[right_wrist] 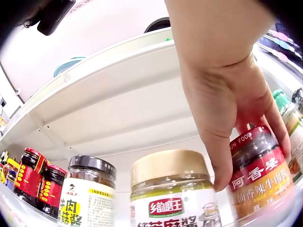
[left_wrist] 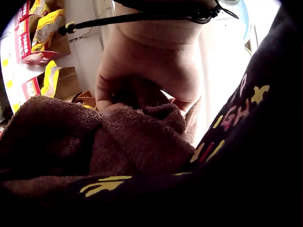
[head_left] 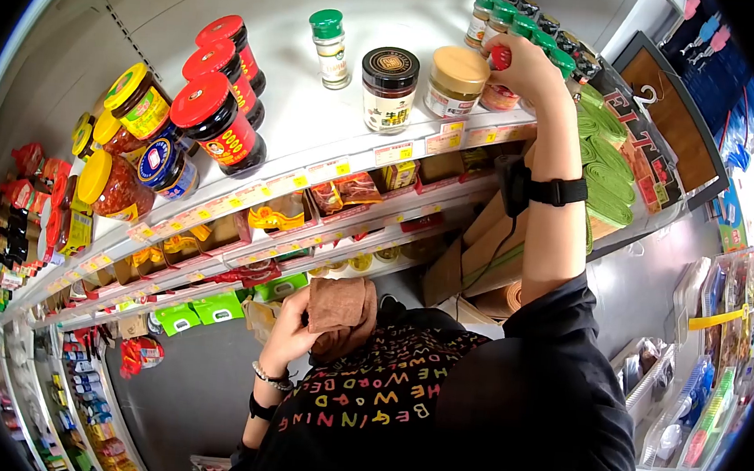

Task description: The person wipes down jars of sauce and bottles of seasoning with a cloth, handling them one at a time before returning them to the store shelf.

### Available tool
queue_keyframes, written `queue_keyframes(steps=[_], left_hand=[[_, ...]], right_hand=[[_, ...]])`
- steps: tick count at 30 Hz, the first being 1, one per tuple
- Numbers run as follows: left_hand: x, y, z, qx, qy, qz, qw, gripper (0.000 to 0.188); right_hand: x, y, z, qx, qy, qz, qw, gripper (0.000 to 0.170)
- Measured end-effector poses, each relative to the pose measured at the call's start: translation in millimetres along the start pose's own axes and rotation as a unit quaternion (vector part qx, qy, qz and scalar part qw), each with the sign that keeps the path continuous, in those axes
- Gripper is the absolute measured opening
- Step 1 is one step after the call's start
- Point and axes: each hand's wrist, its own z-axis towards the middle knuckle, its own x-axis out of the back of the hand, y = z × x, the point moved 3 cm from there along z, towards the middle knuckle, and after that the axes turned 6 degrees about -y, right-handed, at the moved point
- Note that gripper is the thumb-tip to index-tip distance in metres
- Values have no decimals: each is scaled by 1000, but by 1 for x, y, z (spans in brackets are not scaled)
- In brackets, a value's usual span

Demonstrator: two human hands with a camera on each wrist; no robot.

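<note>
My right hand reaches onto the top shelf and grips a red-lidded sauce jar from above. In the right wrist view the thumb lies along its left side, with fingers round the far right side. The jar stands at the shelf front, right beside a tan-lidded sesame paste jar. Left of that are a black-lidded sauce jar and a green-capped shaker bottle. Down in front of the shirt, my left hand holds a folded brown towel; its fingertips are partly hidden by the cloth.
Red-lidded dark jars and yellow-lidded jars stand at the shelf's left. Several green-capped bottles line the back right. Price tags run along the shelf edge. Green rolled goods lie to the right of my forearm.
</note>
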Motion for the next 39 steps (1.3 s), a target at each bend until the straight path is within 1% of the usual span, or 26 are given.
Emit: queue_keyframes(steps=[1,2,4,5,7,9,13,14,16,17,19,20,21,22,23,24,25,26,27,29,30,31,34,36,39], left_hand=[[0,0,1,0,-3,1,1000,41],[-1,1,2,2,-4,8,1000,42],[-2,1,3,6,-7,15,1000,42],[-3,0,3,6,-10,21,1000,42],[-3,1,5,6,-14,26,1000,43],[-4,4,7,11,-32,65,997,43],[-4,-1,4,4,-30,85,996,43],[-4,-2,3,4,-25,78,997,44],[-3,-4,3,3,-21,71,997,44],[-2,-5,2,9,-22,66,998,44],[-2,-6,2,14,-22,61,998,44],[-2,-5,3,10,-20,67,998,44],[-2,-4,3,6,-16,73,997,45],[-2,-3,3,7,-14,72,997,45],[-2,-1,3,6,-18,79,997,45],[-2,0,4,4,-23,86,996,45],[-2,-1,5,5,-22,85,996,45],[-2,0,6,2,-23,91,996,45],[-2,0,7,-2,-24,98,995,45],[-2,0,9,4,-31,103,994,45],[-3,0,10,10,-38,109,993,45],[-3,1,11,11,-38,111,993,45],[-4,7,14,14,-41,98,994,45],[-4,7,14,40,-58,101,992,45],[-5,2,15,31,-57,107,992,47]], right_hand=[[-1,3,2,26,-25,8,999,48],[1,5,1,23,-25,8,999,48],[3,4,-1,90,-70,39,993,52],[3,6,-1,88,-70,40,993,52],[2,9,-1,117,-59,31,991,56],[8,3,-6,98,-58,21,993,57],[19,-7,-18,55,-64,18,996,58],[17,-4,-17,53,-63,19,996,58],[14,3,-13,90,-39,3,995,57],[18,-2,-15,90,-39,3,995,57],[25,-11,-20,45,-69,-9,997,54],[24,-8,-19,47,-69,-9,996,54],[27,-7,-18,107,26,31,993,53],[30,-7,-19,165,119,72,976,51],[35,-19,-24,166,117,72,976,51],[45,-39,-36,171,107,156,967,45],[50,-49,-42,173,95,239,951,43],[33,-29,-21,248,110,140,952,50],[31,-33,-24,247,109,141,952,50],[17,-43,-29,193,5,82,978,50],[10,-44,-27,180,-46,101,977,51],[9,-47,-28,180,-45,103,977,51],[7,-53,-37,130,-75,115,982,54],[5,-52,-35,143,-65,119,980,54],[1,-51,-32,170,-41,121,977,53]])
